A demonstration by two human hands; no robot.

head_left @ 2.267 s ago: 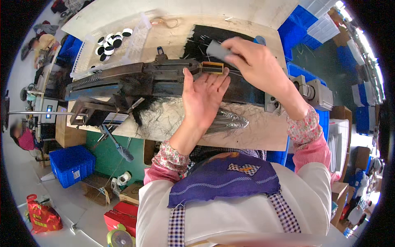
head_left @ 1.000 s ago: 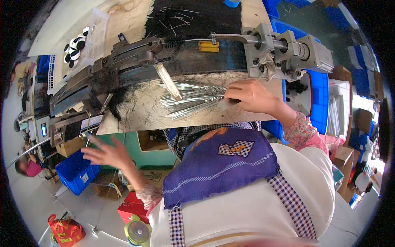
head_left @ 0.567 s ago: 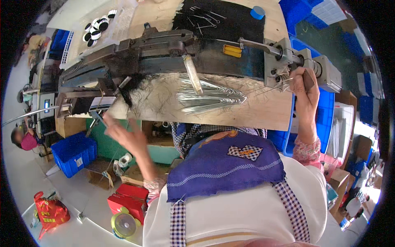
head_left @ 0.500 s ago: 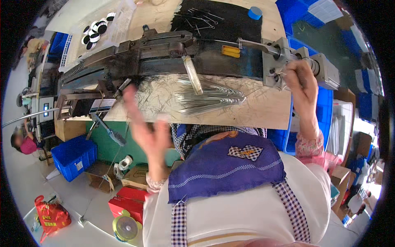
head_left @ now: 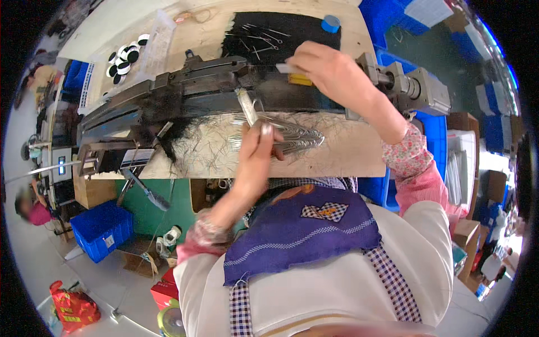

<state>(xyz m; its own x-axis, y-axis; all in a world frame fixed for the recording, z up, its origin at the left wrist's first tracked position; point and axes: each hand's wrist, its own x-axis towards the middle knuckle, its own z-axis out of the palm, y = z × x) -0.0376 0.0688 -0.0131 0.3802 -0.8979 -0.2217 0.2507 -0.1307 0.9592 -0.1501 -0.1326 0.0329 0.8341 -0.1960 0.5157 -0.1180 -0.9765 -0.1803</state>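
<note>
My right hand (head_left: 328, 70) is closed over the bench machine (head_left: 216, 81), with a flat pale metal strip (head_left: 283, 68) sticking out left of its fingers. A yellow block (head_left: 300, 79) lies just under those fingers. My left hand (head_left: 257, 149) is curled at the lower end of a light-coloured lever (head_left: 246, 105), above a bundle of bent silvery wires (head_left: 306, 137). A thin wire loop (head_left: 258, 105) rises beside the lever; whether my left fingers grip the lever or a wire is hidden.
Black cloth (head_left: 238, 42) at the back bears several thin wire pieces and a blue round roll (head_left: 330, 23). A clear tray (head_left: 154, 48) holds black-and-white discs. Loose wire scraps (head_left: 208, 140) litter the wooden table. Blue bins (head_left: 101, 224) stand below.
My right hand has moved left from the grey fixture to the yellow block. My left hand has moved right from the table's left part to the lever, and its fingers have curled.
</note>
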